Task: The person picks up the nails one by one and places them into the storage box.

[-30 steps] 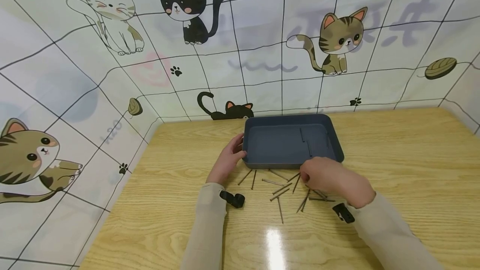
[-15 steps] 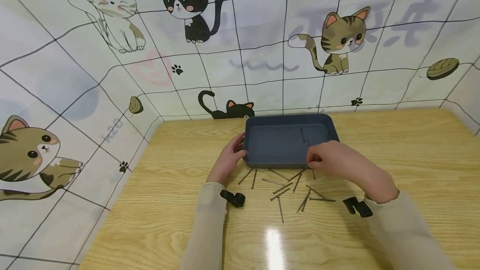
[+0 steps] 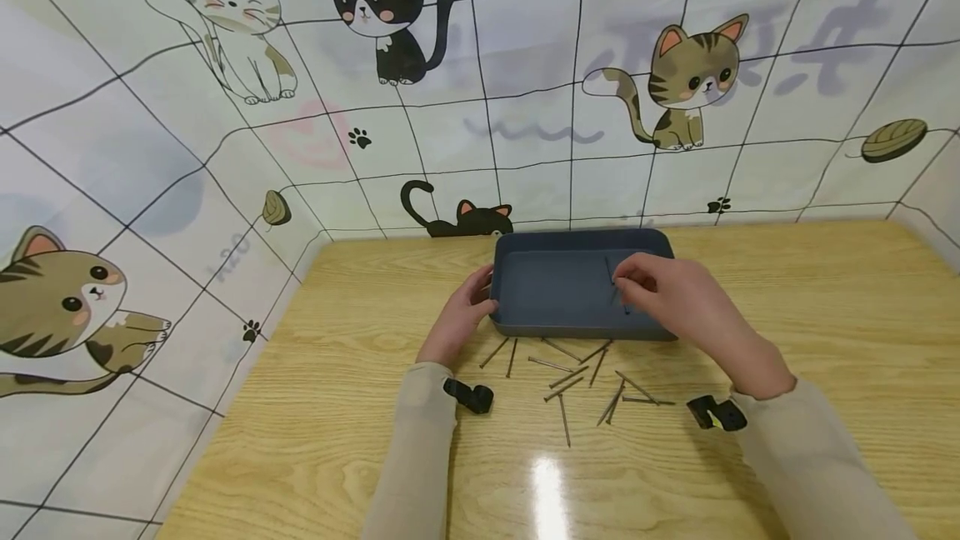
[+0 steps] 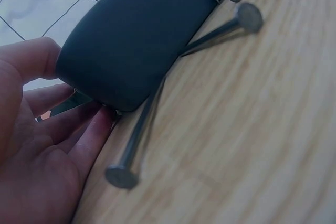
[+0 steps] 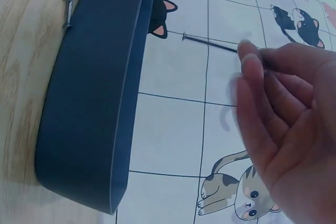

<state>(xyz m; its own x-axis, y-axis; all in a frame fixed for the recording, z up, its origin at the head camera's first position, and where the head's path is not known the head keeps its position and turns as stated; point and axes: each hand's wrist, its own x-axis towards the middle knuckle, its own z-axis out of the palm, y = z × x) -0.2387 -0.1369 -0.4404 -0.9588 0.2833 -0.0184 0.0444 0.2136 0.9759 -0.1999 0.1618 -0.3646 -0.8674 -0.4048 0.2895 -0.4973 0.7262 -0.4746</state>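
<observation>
The dark blue-grey rectangular tray sits on the table by the back wall. My left hand grips its left end, thumb at the front corner and fingers around the side; the left wrist view shows the fingertips low against the tray corner. Over the tray's right half, my right hand pinches a nail between thumb and fingertips, its head pointing away from the hand. Inside the tray lies a nail beside the fingertips; my hand hides the tray's right side.
Several loose nails are scattered on the wooden table in front of the tray, a few pointing at its front wall. Behind stands a wall covering with cartoon cats. Small black wrist cameras sit on both sleeves.
From among the loose nails, my right hand has risen over the tray's front wall and moved above its right half with a nail. My left hand stays at the tray's left end.
</observation>
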